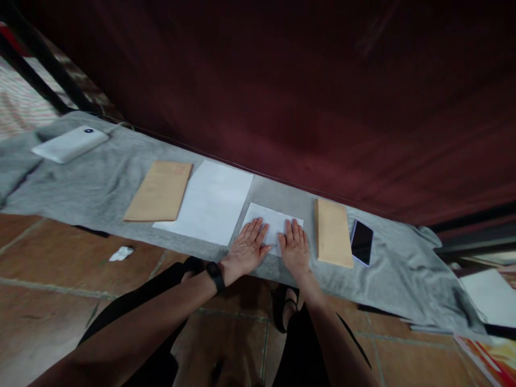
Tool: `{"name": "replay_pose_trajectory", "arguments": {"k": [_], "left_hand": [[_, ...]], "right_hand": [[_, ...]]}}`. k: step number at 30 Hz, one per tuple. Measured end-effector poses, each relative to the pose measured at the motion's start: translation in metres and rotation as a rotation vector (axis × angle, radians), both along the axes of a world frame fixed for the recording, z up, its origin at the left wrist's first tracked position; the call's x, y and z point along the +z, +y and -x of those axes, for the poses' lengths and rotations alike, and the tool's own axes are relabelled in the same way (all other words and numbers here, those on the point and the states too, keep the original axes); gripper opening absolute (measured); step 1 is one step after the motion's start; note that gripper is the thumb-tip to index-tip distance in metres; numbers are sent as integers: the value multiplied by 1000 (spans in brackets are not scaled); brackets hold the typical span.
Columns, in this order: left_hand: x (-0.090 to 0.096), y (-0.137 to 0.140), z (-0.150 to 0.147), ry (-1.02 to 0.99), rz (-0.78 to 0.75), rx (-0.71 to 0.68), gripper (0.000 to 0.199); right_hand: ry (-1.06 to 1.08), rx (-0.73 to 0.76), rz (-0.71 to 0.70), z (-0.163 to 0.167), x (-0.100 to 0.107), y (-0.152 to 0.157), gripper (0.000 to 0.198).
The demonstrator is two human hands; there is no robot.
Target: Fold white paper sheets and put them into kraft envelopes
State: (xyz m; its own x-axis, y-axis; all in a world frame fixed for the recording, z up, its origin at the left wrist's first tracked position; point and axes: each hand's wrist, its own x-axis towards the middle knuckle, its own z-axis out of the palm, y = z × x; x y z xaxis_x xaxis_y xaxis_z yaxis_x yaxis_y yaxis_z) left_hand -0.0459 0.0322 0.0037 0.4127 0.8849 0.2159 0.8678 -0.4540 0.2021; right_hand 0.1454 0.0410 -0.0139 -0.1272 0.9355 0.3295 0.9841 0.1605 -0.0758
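Note:
A folded white sheet of paper (271, 215) lies on the grey cloth in front of me. My left hand (248, 246) rests flat on its left part, fingers stretched out. On its right part lies my right hand (295, 246), also flat with the fingers extended. To the left are larger white sheets (215, 199), partly covered by a brown envelope (163, 191). Just right of my right hand is a stack of brown envelopes (334, 232).
A phone (362, 243) lies right of the envelope stack. At the far left of the grey cloth (92, 183) sits a white device (71, 144). A dark red curtain (282, 107) hangs behind. Crumpled white paper (121, 253) is on the tiled floor (52, 269).

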Motion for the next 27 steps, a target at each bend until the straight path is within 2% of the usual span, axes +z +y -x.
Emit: {"name": "replay_pose_trajectory", "arguments": {"k": [9, 14, 20, 23, 27], "left_hand": [[10, -6, 5, 45, 32, 56, 76], [11, -6, 3, 48, 39, 61, 77], [2, -3, 8, 4, 14, 12, 64], [-3, 0, 11, -10, -6, -5, 58], [-4, 3, 15, 12, -6, 7, 58]], "right_hand": [[43, 7, -56, -12, -9, -7, 61], [83, 31, -48, -16, 1, -12, 61], [155, 248, 85, 11, 14, -28, 58], [127, 271, 127, 19, 13, -35, 56], [83, 219, 123, 15, 12, -37, 56]]}}
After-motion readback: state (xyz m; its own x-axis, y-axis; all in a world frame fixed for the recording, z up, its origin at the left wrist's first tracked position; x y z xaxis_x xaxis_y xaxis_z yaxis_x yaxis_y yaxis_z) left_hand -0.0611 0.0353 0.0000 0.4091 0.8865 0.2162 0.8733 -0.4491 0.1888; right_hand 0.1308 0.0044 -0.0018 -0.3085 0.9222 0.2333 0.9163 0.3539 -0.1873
